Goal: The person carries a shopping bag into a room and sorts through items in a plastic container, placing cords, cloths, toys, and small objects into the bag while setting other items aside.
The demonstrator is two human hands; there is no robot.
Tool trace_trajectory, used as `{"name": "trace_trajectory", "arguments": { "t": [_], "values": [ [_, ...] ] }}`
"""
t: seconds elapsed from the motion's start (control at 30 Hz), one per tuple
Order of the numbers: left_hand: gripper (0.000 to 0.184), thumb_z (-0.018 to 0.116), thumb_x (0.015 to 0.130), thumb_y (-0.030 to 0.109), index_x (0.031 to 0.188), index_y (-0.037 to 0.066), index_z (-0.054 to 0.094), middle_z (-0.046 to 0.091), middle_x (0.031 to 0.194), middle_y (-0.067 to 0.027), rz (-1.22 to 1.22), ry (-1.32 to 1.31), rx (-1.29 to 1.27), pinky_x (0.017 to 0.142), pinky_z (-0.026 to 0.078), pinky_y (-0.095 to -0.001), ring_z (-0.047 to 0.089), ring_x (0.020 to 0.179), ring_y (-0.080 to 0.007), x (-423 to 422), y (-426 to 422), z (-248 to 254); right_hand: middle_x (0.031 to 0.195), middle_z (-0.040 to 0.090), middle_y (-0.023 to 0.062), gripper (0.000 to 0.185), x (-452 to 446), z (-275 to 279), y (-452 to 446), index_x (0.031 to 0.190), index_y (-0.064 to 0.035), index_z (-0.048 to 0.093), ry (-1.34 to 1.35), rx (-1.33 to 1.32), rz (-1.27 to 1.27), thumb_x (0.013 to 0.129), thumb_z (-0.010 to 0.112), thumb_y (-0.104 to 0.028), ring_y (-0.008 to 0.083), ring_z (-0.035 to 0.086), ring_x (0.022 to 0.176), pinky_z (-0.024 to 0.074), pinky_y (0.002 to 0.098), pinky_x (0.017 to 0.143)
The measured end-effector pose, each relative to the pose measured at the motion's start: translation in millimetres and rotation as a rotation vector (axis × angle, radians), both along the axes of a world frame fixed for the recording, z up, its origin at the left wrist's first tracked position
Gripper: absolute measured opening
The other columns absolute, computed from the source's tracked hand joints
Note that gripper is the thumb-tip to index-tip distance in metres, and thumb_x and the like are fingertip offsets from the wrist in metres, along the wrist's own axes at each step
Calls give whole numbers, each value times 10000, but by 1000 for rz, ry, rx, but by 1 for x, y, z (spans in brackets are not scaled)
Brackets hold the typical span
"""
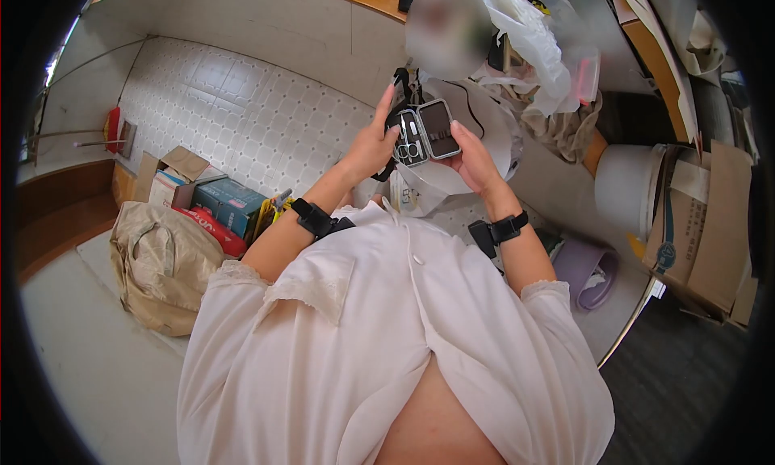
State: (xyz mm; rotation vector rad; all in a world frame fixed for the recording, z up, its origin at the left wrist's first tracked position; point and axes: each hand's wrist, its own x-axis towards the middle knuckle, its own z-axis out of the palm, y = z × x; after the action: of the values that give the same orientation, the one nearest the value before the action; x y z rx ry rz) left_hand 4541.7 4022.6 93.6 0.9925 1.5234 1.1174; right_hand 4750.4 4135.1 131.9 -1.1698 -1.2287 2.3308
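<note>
Between my hands lies a small manicure case [437, 129], unfolded like a book, with metal tools [408, 146] in its left half and a dark lining in the right half. My right hand [476, 156] grips the right half, its thumb on the rim. At the left edge is my left hand [374, 148], with its thumb on the case and its index finger stretched upward. Dark straps and a black item partly show behind the left half. Beneath the case stands a white bag [440, 192].
A beige cloth bag [151, 265] and a box of packages [229, 204] sit at the left. White plastic bags [542, 57] hang at the upper right. Farther right are a white bucket [627, 189], cardboard [714, 223] and a purple bin [583, 271].
</note>
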Motion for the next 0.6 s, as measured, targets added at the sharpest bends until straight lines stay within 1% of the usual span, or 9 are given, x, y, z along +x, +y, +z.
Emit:
{"name": "trace_trajectory", "arguments": {
  "t": [0.03, 0.1, 0.2, 0.33, 0.4, 0.43, 0.5, 0.53, 0.6],
  "values": [
    [815, 510, 1032, 96, 1666, 319, 49, 609, 1349, -329, -2, 0, -1, 1015, 484, -465, 632, 1175, -504, 0, 0, -2, 1267, 664, 52, 429, 1, -3, 0, 1385, -89, 565, 0, -1, -2, 1120, 428, -397, 167, 660, 1127, 558, 414, 990],
    [800, 481, 1036, 85, 1668, 303, 42, 570, 1415, -317, 6, 73, 98, 1044, 465, -457, 606, 1224, -499, -1, 0, -6, 1263, 665, 54, 420, 1, -8, 2, 1382, -93, 559, 1, 3, -36, 1122, 423, -394, 171, 659, 1128, 556, 421, 987],
    [791, 470, 1036, 82, 1669, 282, 38, 538, 1460, -306, -4, 52, 95, 1062, 454, -448, 587, 1258, -491, -4, -1, -5, 1264, 663, 68, 417, 3, -12, 5, 1374, -79, 558, 12, -19, -127, 1124, 416, -381, 177, 666, 1114, 570, 413, 972],
    [796, 471, 1030, 79, 1668, 267, 34, 556, 1433, -314, -9, 35, 34, 1047, 459, -456, 602, 1232, -493, -6, 0, -2, 1266, 662, 64, 407, 6, -9, 10, 1359, -86, 569, 43, -14, -161, 1123, 421, -383, 179, 667, 1115, 570, 409, 963],
    [811, 477, 1017, 73, 1668, 264, 33, 597, 1355, -335, -2, 79, 80, 1023, 466, -470, 625, 1180, -498, -6, 0, -3, 1266, 662, 58, 403, 7, -4, 12, 1349, -90, 578, 75, -46, -164, 1122, 424, -386, 175, 670, 1098, 569, 401, 960],
    [811, 477, 1017, 73, 1668, 264, 33, 597, 1355, -335, -2, 79, 81, 1023, 466, -470, 625, 1180, -498, -6, 1, -3, 1266, 662, 58, 403, 7, -3, 12, 1349, -90, 578, 75, -45, -164, 1122, 424, -386, 175, 670, 1098, 569, 401, 960],
    [829, 487, 1005, 80, 1667, 263, 22, 653, 1223, -345, -25, 102, 15, 965, 487, -488, 659, 1077, -506, -4, 2, 0, 1256, 666, 54, 408, 5, -1, 12, 1342, -92, 586, 52, -53, -163, 1122, 427, -395, 168, 675, 1075, 567, 382, 957],
    [829, 487, 1005, 80, 1667, 263, 22, 653, 1223, -345, -26, 103, 16, 965, 487, -488, 659, 1077, -506, -4, 3, 1, 1256, 666, 54, 408, 4, -2, 11, 1342, -92, 586, 53, -52, -164, 1122, 427, -395, 168, 675, 1075, 567, 382, 957],
    [839, 493, 1000, 93, 1667, 263, 15, 680, 1130, -342, -31, 52, -45, 914, 506, -494, 675, 1000, -510, -3, 5, 5, 1235, 663, 50, 417, 1, -3, 9, 1354, -93, 582, 28, 68, -103, 1120, 436, -406, 144, 665, 1054, 557, 355, 951]
  ]
}}
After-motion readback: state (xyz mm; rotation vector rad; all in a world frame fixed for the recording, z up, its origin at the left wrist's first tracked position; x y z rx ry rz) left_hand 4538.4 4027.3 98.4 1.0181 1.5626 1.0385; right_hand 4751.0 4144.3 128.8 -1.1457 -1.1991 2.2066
